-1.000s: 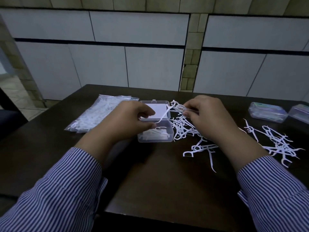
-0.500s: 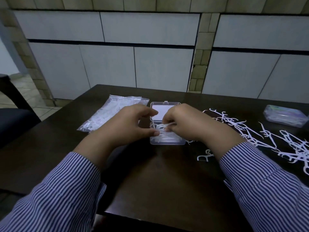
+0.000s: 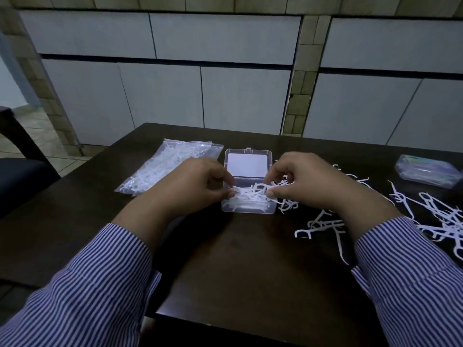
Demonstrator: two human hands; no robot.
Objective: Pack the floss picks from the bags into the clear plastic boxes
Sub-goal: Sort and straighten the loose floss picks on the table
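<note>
Seemingly the floss picks (image 3: 253,196) would handle as almost weightless bits of thin, springy plastic, each with a forked head and a pointed tail that hooks its neighbours; the safest hold looked to be a pinch on the straight handles, taken several at a time, never on the thread end.

From the head camera, the only view, the open clear box (image 3: 248,209) sat at mid-table on the dark wooden table (image 3: 238,259), its lid lying flat behind it. A tangle of picks lay in and over the tray. The left hand (image 3: 198,186) had thumb and forefinger closed on the picks at the tray's left edge; the right hand (image 3: 308,181) had its fingertips pinched on picks at the right edge. The box was smooth, hard and glossy, so likely to slide if pushed.

Left of the box lay a crinkled, limp bag (image 3: 165,169) full of picks. Loose picks (image 3: 438,219) were strewn to the right, with a closed box (image 3: 428,171) beyond them. Both sleeves were striped cloth.
</note>
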